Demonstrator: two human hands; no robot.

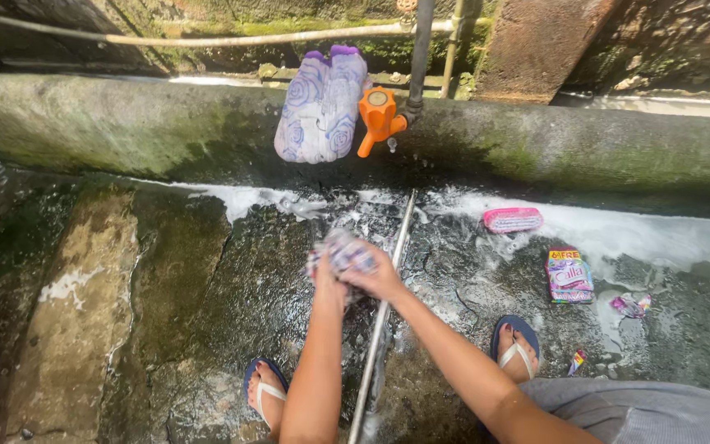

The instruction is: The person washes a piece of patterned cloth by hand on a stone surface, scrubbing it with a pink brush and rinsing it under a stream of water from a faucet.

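Both our forearms reach down from the near edge, feet in blue flip-flops (pixel 264 393) planted on the wet stone floor (pixel 166 296). Left hand (pixel 329 279) and right hand (pixel 380 275) are clenched together on a small wad of wet cloth (pixel 343 253), pressed low over the floor beside a thin metal pipe (pixel 381 316) running toward us. Step in hand, we judge: scrubbing the cloth between the grips, mid-wash. Next move likely calls for turning the wad or rinsing it, with the orange tap (pixel 378 117) close ahead. Cloth looks soaked, bunched, pale with purple-blue pattern, partly hidden by fingers. Suds spread around it. Further out: pink scrub brush (pixel 512 219), detergent sachet (pixel 569 276), patterned cloth draped over the mossy concrete wall (pixel 125 123).
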